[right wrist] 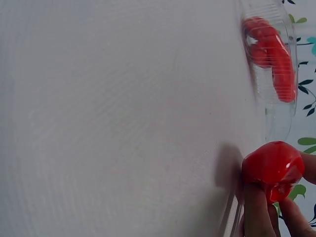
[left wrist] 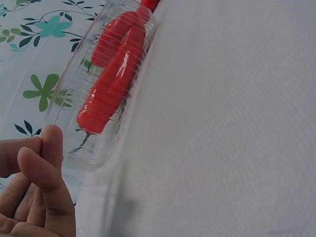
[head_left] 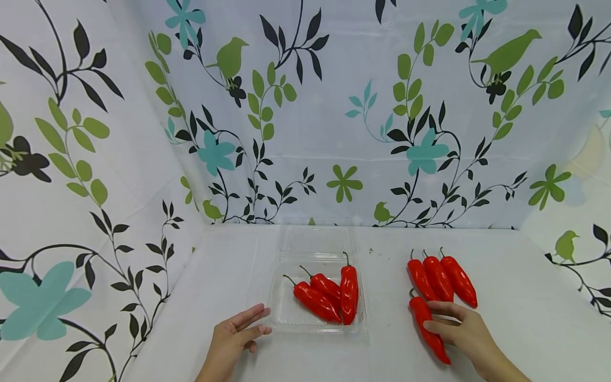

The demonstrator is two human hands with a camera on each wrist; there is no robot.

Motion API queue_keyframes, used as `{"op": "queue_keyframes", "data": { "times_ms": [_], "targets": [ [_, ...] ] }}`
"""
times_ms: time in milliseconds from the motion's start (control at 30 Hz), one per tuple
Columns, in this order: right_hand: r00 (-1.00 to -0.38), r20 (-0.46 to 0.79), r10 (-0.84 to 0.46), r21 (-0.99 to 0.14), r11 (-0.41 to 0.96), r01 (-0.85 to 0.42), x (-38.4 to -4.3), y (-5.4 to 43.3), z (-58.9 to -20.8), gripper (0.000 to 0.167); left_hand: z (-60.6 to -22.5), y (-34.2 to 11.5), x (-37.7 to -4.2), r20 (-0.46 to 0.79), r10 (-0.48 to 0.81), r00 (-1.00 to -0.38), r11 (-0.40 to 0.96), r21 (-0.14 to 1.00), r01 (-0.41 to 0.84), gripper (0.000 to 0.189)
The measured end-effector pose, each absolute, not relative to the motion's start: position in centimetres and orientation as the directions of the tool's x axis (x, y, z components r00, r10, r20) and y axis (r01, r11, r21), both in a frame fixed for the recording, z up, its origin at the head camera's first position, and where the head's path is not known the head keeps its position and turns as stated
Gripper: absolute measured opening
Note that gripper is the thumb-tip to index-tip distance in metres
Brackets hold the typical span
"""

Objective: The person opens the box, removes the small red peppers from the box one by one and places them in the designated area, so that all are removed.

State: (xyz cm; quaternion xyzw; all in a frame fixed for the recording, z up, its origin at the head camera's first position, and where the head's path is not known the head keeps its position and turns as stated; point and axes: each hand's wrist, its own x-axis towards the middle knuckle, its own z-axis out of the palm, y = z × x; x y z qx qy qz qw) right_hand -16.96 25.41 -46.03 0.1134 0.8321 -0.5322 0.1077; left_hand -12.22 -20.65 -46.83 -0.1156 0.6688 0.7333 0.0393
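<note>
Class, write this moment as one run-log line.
Right hand: grips red pepper; Left hand: beside clear container, contact unclear; Inside: three peppers; Outside: three others

In the head view, bare white tabletop (head_left: 386,313) gives passage between the clear tray (head_left: 285,312), lower centre, and the loose peppers (head_left: 437,278), lower right. The left hand (head_left: 234,337) obstructs the tray's left side; three peppers (head_left: 326,287) obstruct its middle and right.

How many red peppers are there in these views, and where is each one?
7: three red peppers inside the clear plastic container, three on the table at right, and one pepper held by the right hand.
</note>
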Motion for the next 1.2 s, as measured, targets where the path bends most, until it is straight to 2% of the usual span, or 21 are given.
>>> {"op": "queue_keyframes", "data": {
  "times_ms": [700,900,1200],
  "targets": [
    [-0.969,-0.231,0.093,-0.85,0.465,0.247,-17.2,26.3,-46.5,0.072,-46.9,-20.7,-12.1,-0.214,-0.094,-0.972,-0.117,0.972,-0.203,0.053],
    [-0.97,-0.202,0.137,-0.827,0.507,0.244,-17.0,26.4,-45.7,0.072,-47.0,-20.7,-12.1,-0.214,-0.088,-0.973,-0.117,0.972,-0.203,0.053],
    [-0.992,-0.07,0.105,-0.805,0.581,0.118,-17.2,25.7,-43.8,0.072,-47.0,-20.7,-12.2,-0.219,-0.089,-0.972,-0.112,0.972,-0.208,0.053]
  ]
}}
